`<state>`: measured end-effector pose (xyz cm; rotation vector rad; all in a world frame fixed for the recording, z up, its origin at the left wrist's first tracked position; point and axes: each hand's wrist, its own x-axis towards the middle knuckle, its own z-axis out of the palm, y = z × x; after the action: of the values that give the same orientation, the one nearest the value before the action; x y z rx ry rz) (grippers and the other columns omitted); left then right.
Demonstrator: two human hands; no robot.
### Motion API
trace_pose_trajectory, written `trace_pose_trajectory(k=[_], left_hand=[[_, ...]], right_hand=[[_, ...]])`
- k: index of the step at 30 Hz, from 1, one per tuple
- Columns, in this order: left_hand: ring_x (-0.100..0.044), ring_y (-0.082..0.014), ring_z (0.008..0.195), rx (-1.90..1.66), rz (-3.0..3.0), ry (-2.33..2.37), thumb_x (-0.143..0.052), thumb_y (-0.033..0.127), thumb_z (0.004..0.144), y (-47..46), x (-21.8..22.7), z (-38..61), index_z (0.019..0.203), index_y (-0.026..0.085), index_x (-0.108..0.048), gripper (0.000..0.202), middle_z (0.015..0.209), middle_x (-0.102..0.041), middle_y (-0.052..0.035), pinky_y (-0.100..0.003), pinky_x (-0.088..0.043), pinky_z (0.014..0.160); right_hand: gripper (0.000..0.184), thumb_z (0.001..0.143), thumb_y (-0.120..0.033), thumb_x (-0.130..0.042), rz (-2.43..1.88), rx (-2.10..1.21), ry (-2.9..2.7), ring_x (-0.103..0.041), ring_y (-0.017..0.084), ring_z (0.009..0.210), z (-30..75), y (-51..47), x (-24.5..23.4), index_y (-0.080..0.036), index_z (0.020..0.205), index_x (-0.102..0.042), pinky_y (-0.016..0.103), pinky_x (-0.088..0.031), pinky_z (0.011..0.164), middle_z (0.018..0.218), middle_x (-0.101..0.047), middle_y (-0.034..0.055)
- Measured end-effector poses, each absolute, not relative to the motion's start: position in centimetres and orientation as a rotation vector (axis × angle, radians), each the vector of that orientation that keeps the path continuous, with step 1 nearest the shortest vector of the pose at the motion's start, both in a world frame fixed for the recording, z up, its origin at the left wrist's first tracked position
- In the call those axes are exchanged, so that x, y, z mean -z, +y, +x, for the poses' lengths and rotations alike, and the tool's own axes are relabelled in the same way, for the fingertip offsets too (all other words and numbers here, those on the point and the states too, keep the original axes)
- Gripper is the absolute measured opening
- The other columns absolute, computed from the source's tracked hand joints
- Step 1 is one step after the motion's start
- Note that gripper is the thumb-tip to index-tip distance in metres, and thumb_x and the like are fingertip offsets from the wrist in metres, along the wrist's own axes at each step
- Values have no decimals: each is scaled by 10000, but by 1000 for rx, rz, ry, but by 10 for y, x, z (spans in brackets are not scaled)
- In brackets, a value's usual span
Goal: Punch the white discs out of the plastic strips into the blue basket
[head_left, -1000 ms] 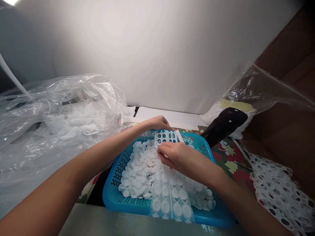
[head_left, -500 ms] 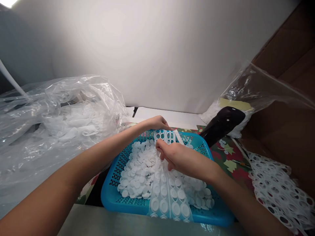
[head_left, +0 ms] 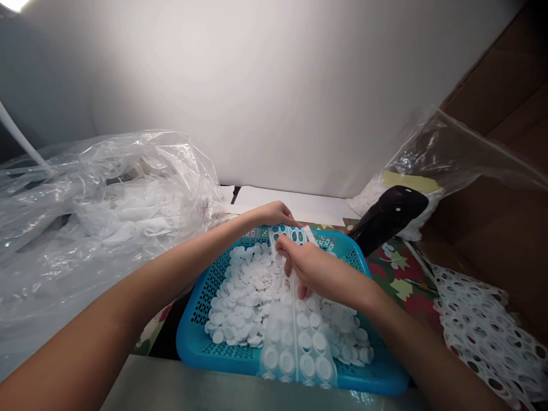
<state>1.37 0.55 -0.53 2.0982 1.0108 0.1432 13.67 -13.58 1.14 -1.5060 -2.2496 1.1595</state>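
Note:
A blue perforated basket (head_left: 201, 297) holds a heap of small white round discs (head_left: 244, 297). A white strip of punched discs (head_left: 299, 342) lies lengthwise over the basket, its far end emptied to holes. My left hand (head_left: 274, 214) pinches that far end at the basket's back rim. My right hand (head_left: 310, 268) rests on the strip just below, fingers curled and pressing down on the discs in it.
A large crumpled clear plastic bag (head_left: 98, 194) with white strips lies at the left. A black handled tool (head_left: 385, 220) and another clear bag (head_left: 449, 165) sit at the right back. Emptied punched strips (head_left: 483, 337) pile at the right. A grey ledge (head_left: 192, 388) runs in front.
My right hand has slid up the strip toward the far end, and less of the emptied holed part shows. My left hand has stayed put.

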Motion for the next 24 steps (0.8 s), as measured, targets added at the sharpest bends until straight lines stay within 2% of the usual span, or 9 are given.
trace_pose_trajectory(k=[4,8,12,15,18,24], left_hand=[[-241,-76,477,-122,2096,1017,-613,540,548,5,4,13,598,163,-591,381,484,-330,37,-254,-184,484],[-242,-77,478,-133,2105,1004,-596,558,553,7,6,13,595,171,-594,389,493,-322,33,-254,-191,482],[-238,-78,473,-146,2102,989,-599,563,543,7,7,13,601,176,-593,391,498,-321,30,-258,-183,472],[-222,-73,459,-130,2096,1015,-607,538,547,4,3,13,602,168,-594,374,483,-310,34,-262,-175,469],[-228,-69,453,-115,2095,1018,-605,525,554,2,0,13,618,160,-604,371,477,-316,36,-261,-180,469],[-290,-68,458,-100,2069,1015,-587,547,563,3,1,13,691,149,-625,419,505,-410,18,-248,-217,467]], right_hand=[[221,904,-356,-195,-1488,-1271,-2166,-502,61,333,140,-127,-6,-206,975,-341,189,-389,371,730,-601,12],[234,900,-393,-228,-1302,-1327,-2182,-534,67,395,138,-126,-14,-213,952,-369,190,-406,395,757,-619,14],[183,864,-368,-373,-1071,-1320,-2334,-577,77,584,137,-129,-27,-207,930,-428,197,-439,522,847,-611,16],[228,763,-366,-532,-942,-1324,-2572,-565,108,732,139,-130,-32,-191,902,-487,211,-436,590,907,-579,25],[275,680,-354,-606,-958,-1230,-2708,-537,117,734,139,-131,-31,-181,865,-500,220,-414,591,886,-548,19],[189,686,-314,-552,-1091,-919,-2748,-467,106,652,134,-141,-24,-183,804,-486,212,-345,511,815,-513,8]])
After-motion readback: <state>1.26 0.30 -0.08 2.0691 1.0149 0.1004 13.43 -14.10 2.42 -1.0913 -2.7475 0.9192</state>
